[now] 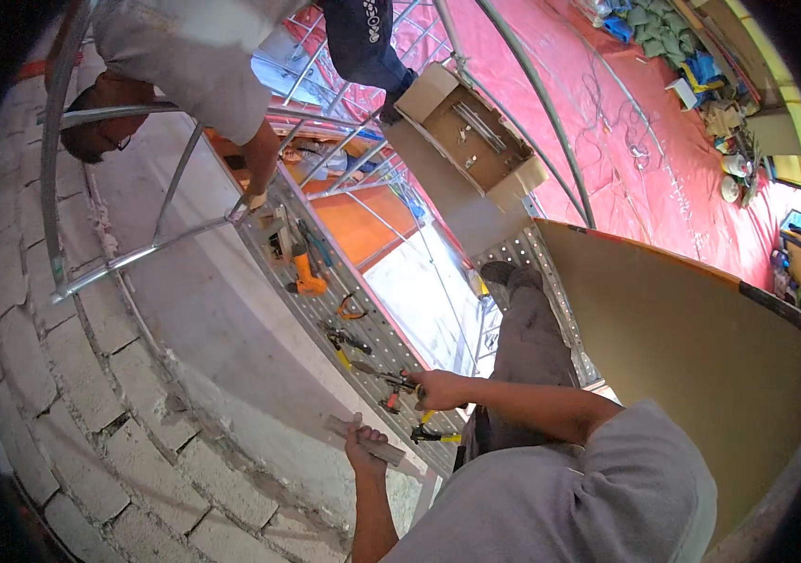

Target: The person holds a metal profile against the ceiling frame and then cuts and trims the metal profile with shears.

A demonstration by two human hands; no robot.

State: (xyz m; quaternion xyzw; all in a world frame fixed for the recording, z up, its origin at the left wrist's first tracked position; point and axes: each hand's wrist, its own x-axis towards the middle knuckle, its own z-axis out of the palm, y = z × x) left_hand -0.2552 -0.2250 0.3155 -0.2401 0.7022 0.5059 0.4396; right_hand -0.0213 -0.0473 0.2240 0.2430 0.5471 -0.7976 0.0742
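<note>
While the left hand is curled around a pale, flat strip of wood, the right hand reaches across to the perforated scaffold platform, its fingers bent at the near end of a dark, slender tool (whether they pinch it or merely touch it cannot be told). The strip is held in front of a pale wall face, near the platform's edge. Just beside the right hand lie a yellow-handled tool and a small red item; farther along the platform are an orange ring-shaped item and an orange power tool. At the platform's far end, a co-worker in a grey shirt bends down beside the metal scaffold tubes, one arm lowered. Rough masonry blocks border the wall face on the left. Toward the right stand an open cardboard box containing slender metal rods and a large brown board, which appears curved in the fisheye view; red sheeting spreads beyond them.
</note>
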